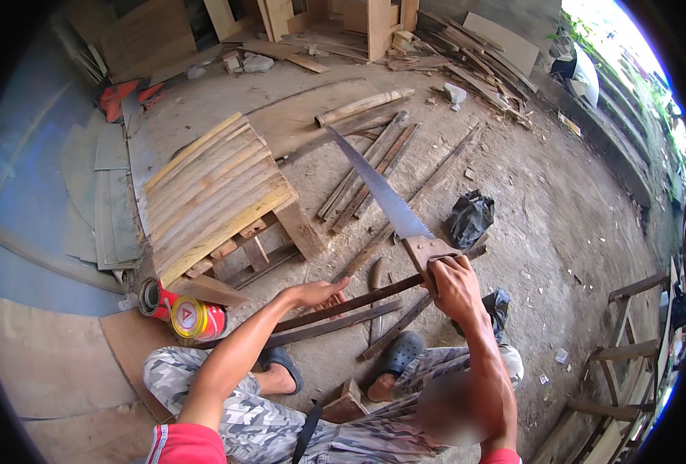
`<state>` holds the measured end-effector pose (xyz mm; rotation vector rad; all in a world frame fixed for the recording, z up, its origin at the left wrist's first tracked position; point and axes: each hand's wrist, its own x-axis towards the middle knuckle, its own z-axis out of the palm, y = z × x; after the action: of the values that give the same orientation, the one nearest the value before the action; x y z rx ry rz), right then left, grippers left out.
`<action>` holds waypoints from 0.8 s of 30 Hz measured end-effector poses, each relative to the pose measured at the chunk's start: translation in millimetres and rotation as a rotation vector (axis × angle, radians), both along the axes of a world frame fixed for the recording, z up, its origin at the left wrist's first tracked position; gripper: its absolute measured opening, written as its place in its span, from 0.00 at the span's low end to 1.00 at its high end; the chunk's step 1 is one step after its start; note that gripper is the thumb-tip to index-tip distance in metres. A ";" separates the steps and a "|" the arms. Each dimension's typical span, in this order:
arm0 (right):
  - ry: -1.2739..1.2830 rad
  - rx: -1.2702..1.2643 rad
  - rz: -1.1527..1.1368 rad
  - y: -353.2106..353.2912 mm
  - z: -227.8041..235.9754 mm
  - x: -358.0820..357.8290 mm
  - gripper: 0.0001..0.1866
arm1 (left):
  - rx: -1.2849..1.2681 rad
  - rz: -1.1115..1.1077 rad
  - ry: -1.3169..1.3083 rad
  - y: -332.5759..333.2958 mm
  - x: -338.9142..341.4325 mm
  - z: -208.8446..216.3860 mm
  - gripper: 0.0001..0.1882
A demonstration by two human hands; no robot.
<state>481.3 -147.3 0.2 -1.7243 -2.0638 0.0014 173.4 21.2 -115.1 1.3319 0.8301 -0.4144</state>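
Observation:
A handsaw (pixel 385 203) with a long toothed metal blade and a brown wooden handle points up and away to the left. My right hand (pixel 455 282) is closed round its handle. Below it, a dark narrow wooden strip (pixel 385 292) runs slantwise across in front of my knees. My left hand (pixel 316 295) is beside this strip, fingers loosely stretched with thumb apart. Whether its fingertips touch the strip I cannot tell. A second dark strip (pixel 335 323) lies just nearer to me. A long paler strip (pixel 428 185) reaches from near my left hand across the floor.
At left stands a slatted wooden piece (pixel 215 182), with red-and-yellow cans (pixel 196 317) nearer me. Loose strips (pixel 374 170) and black plastic bags (pixel 470 218) lie on the dirt floor. A wood block (pixel 345 402) sits between my feet; a wooden frame (pixel 625 352) stands right.

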 end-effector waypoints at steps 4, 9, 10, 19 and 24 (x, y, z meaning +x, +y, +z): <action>0.057 0.087 -0.047 11.8 -0.4 -2.3 0.15 | 0.341 -0.027 -0.103 -18.4 -43.3 72.3 0.40; 0.155 0.087 -0.041 35.5 22.2 -20.2 0.17 | 1.181 -0.064 -0.045 -43.3 -69.2 160.3 0.33; 0.180 0.116 -0.031 42.5 26.1 -25.2 0.17 | 1.324 -0.051 -0.030 -47.7 -74.9 172.6 0.31; 0.704 0.212 -0.241 91.7 18.6 -74.7 0.15 | 1.519 -0.118 0.274 31.8 -140.7 218.3 0.23; 0.868 0.254 -0.266 94.6 23.7 -87.3 0.12 | 1.555 -0.069 0.272 81.5 -167.0 199.7 0.26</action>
<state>394.0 -52.7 24.0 -1.4554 -1.1473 0.3297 6.5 102.8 84.6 2.7626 1.4181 0.1081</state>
